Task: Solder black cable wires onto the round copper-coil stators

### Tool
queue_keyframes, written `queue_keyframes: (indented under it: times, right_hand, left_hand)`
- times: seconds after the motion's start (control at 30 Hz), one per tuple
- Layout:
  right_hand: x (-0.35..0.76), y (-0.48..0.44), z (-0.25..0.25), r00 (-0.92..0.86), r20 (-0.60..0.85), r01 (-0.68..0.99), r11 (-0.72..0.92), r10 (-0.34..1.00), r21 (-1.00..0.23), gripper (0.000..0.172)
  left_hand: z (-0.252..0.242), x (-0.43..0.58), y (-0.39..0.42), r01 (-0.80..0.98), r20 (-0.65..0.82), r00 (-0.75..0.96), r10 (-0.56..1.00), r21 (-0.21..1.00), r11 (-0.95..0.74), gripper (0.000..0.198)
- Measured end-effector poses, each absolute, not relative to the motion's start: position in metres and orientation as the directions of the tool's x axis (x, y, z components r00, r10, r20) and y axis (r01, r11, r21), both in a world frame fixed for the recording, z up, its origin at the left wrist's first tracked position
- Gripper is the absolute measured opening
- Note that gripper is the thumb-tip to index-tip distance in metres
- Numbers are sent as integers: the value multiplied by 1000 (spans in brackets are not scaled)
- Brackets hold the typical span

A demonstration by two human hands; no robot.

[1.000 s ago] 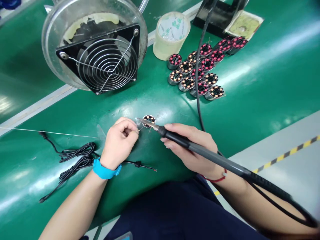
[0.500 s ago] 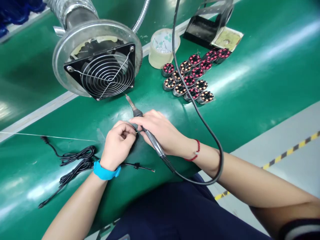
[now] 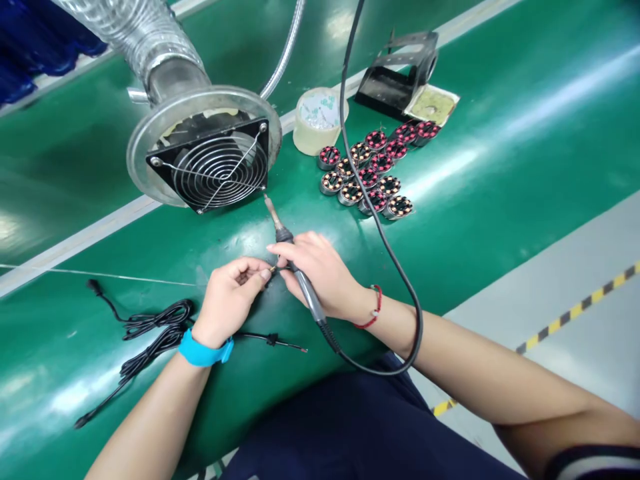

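Note:
My right hand (image 3: 323,277) is closed around a soldering iron (image 3: 310,293), whose metal tip points up and away, toward the fan. Thumb and fingers of my left hand (image 3: 231,293) are pinched on a thin wire (image 3: 273,269) with a small brass-coloured end. This wire reaches across to the right fingertips; the rest of it is hidden by the hands. Beside and below my left wrist lie coiled black power cords (image 3: 157,327). From under that wrist a black cable end (image 3: 273,339) comes out, with a stripped, reddish tip.
A fume extractor fan (image 3: 220,170) on a foil duct stands beyond my hands. Several motor stators (image 3: 367,177) are grouped at the right, near a tape roll (image 3: 315,133) and a soldering iron stand (image 3: 390,90). The iron's cord (image 3: 390,253) loops over my right forearm.
The whole view has shifted a little. My left fingers have stretched out slightly, so more of the wire end shows between the hands. The iron stays in my right hand.

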State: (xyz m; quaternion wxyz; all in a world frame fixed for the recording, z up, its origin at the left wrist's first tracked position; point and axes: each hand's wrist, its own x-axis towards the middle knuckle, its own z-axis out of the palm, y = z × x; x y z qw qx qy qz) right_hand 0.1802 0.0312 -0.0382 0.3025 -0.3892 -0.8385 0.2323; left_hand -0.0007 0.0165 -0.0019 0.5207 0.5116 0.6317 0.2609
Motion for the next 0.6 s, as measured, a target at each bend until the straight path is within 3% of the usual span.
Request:
queue_keyframes:
  times: [0.13, 0.33, 0.47, 0.6]
  right_hand:
    - [178, 30, -36, -539, 313, 497, 596, 782, -631, 34]
    - [177, 35, -29, -587, 278, 531, 621, 760, -576, 36]
    - [176, 39, -29, -609, 270, 515, 630, 746, -581, 40]
    - [174, 39, -25, -552, 259, 485, 558, 793, -674, 47]
  left_hand:
    - [2, 0, 18, 359, -400, 75, 913, 865, 350, 21]
    - [5, -2, 20, 473, -344, 105, 933, 843, 257, 32]
    - [-5, -6, 20, 600, -8, 128, 992, 797, -71, 26]
    - [-17, -13, 15, 690, 306, 254, 917, 608, -394, 17]
